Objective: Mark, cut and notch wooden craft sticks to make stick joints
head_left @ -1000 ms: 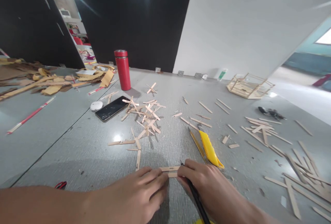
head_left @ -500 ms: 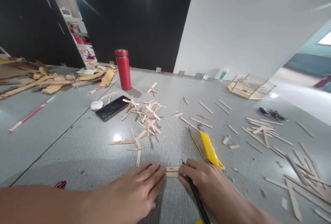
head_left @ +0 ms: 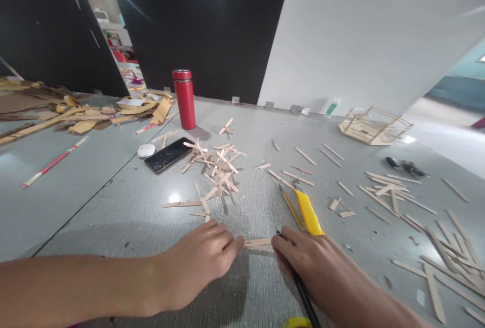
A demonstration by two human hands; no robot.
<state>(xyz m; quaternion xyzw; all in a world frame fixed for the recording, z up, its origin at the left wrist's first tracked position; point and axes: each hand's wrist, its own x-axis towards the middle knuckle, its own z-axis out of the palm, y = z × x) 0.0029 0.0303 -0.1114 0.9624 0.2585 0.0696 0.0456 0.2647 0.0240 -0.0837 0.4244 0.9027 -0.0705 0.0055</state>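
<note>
Between my hands lie flat wooden craft sticks (head_left: 259,242), low on the table. My left hand (head_left: 206,257) is closed, thumb and fingers pinching their left end. My right hand (head_left: 308,257) is curled over the right end, fingertips touching it, and also grips a slim black pen-like rod (head_left: 306,297) that slants down towards me. Its tip is mostly hidden by the fingers. A yellow utility knife (head_left: 308,212) lies just beyond my right hand, with a narrow scissors-like blade (head_left: 291,207) alongside it.
Loose craft sticks (head_left: 386,186) lie scattered right, with a tangled pile (head_left: 220,166) ahead. Behind stand a red flask (head_left: 184,99) and a small stick frame (head_left: 375,127). A phone (head_left: 168,155), white case (head_left: 146,151) and cardboard scraps (head_left: 83,115) are left.
My left hand has gone from lying flat with fingers stretched to a closed pinch. The sticks between my hands have shifted slightly and overlap more. The view has moved a little.
</note>
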